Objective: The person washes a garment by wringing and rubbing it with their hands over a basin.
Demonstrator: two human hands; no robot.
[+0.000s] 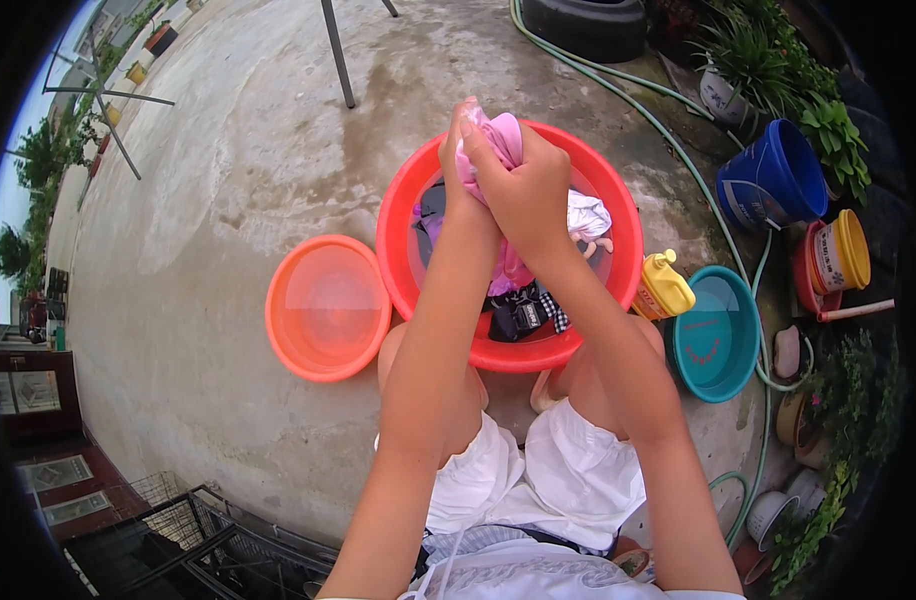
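My left hand (462, 146) and my right hand (529, 176) are pressed together around a bunched pink cloth (495, 142), with whitish suds on the fingers. They are over the far part of a large red plastic basin (613, 169). In the basin lie wet clothes: a white cloth (587, 215) at the right, purple and pink fabric (512, 271) in the middle, partly behind my forearms, and a black garment (516, 319) with a checked piece near the front rim.
An orange basin (329, 307) with water stands left; a yellow plastic bottle (664, 286) and a teal basin (713, 334) stand right. Beyond are a green hose (679, 150), a blue bucket (762, 176), a yellow bucket (852, 249) and potted plants. Metal legs (338, 52) rise ahead.
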